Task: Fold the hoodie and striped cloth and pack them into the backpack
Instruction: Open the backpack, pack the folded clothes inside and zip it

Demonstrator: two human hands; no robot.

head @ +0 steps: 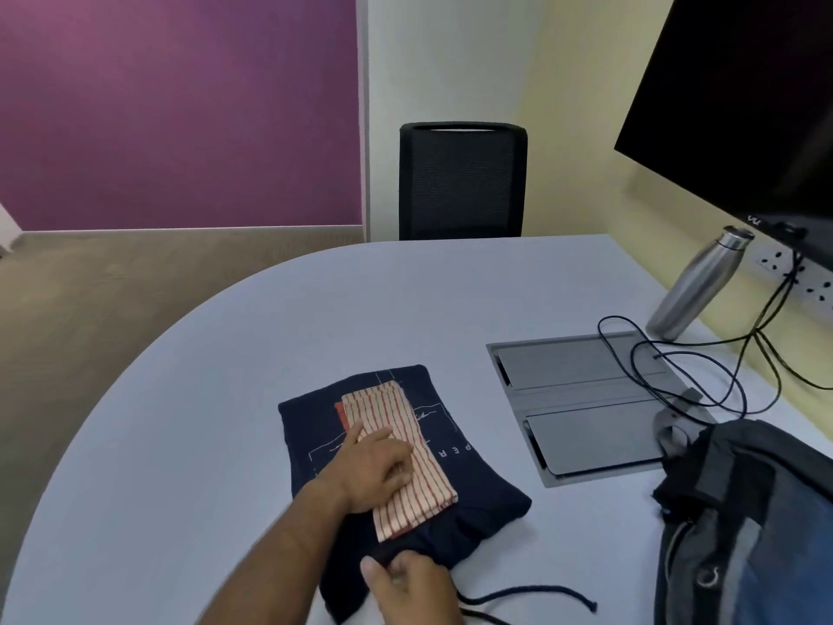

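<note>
A folded navy hoodie [315, 426] with white print lies on the table in front of me. On top of it lies the folded red-and-white striped cloth [405, 439]. My left hand [374, 471] rests on the striped cloth with fingers curled over its left edge. My right hand [412, 586] pinches the hoodie's near edge between thumb and fingers. A dark drawstring [541, 595] trails to the right of that hand. The grey, black and blue backpack [748, 525] stands at the right, its top open.
The pale grey table [203, 444] has a rounded left edge. A grey cable hatch [581, 403] is set in it, with black cables [703, 376] looping over it. A steel bottle [698, 286], a black screen [743, 97] and a black chair [462, 182] stand beyond.
</note>
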